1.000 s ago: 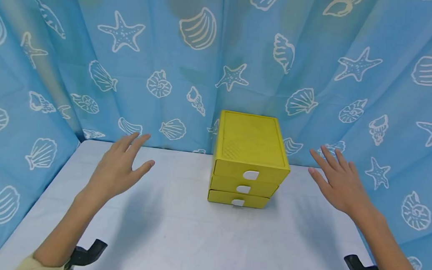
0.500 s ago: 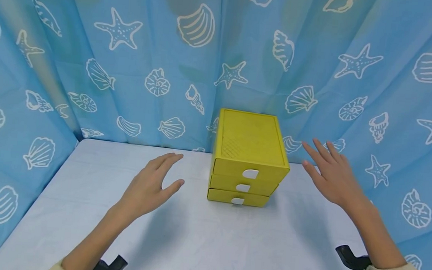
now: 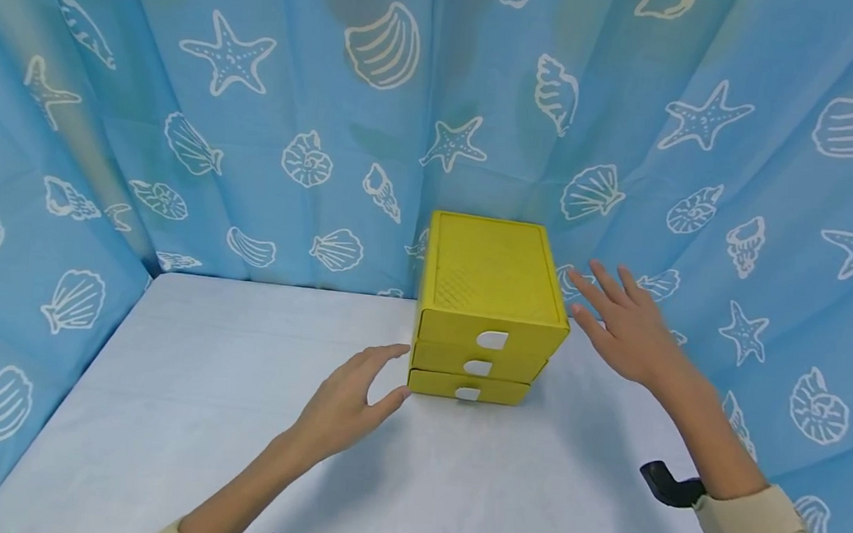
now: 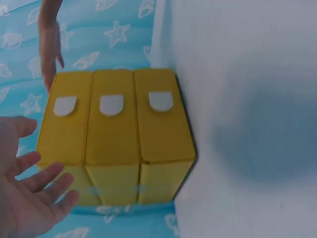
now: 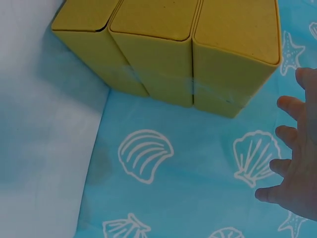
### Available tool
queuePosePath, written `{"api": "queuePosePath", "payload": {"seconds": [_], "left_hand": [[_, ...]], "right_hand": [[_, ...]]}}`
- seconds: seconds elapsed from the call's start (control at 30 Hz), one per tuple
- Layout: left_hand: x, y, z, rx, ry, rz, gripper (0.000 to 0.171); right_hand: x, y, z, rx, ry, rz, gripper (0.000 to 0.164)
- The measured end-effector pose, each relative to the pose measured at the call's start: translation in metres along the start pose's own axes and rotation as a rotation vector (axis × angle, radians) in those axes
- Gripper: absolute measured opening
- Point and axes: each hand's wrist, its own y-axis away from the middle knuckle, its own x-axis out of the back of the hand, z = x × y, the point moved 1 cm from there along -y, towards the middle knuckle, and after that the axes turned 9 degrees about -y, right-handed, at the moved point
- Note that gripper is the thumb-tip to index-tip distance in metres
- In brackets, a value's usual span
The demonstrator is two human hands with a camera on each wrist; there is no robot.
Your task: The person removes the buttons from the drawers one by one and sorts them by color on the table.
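Observation:
A yellow drawer box (image 3: 493, 271) with three stacked drawers and white tab handles stands near the back of the table, its drawers pushed in. My left hand (image 3: 346, 401) is at the box's front left corner, fingers relaxed and thumb spread, holding nothing. In the left wrist view that hand (image 4: 29, 188) shows beside the yellow drawer fronts (image 4: 111, 134). To the right of the box hovers my right hand (image 3: 626, 330), its fingers spread and nothing in them. The right wrist view has the right hand (image 5: 297, 148) at the edge, apart from the box's side (image 5: 223, 79).
A white cloth covers the table (image 3: 188, 382). Behind it and along both sides hangs a blue curtain (image 3: 274, 107) printed with white shells and starfish. A black strap piece (image 3: 671, 484) sits at the right wrist.
My left hand has moved right and toward the front, up to the box's left side. The right hand has drifted left, closer to the box. The box stays in place.

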Motion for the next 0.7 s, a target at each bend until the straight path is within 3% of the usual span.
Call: {"api": "queuePosePath", "payload": {"seconds": [0.27,0.53,0.7], "left_hand": [[-0.022,-0.007,0.01,-0.046,0.179,0.012,0.05],[-0.044,-0.016,0.015,-0.105,0.325,-0.004,0.05],[-0.053,-0.021,0.019,-0.11,0.416,-0.002,0.048]], "right_hand": [[-0.008,-0.017,-0.003,-0.047,0.011,-0.042,0.067],[-0.013,-0.026,-0.003,0.017,-0.016,-0.1,0.065],[-0.014,-0.032,-0.005,0.0,-0.016,-0.117,0.068]]}}
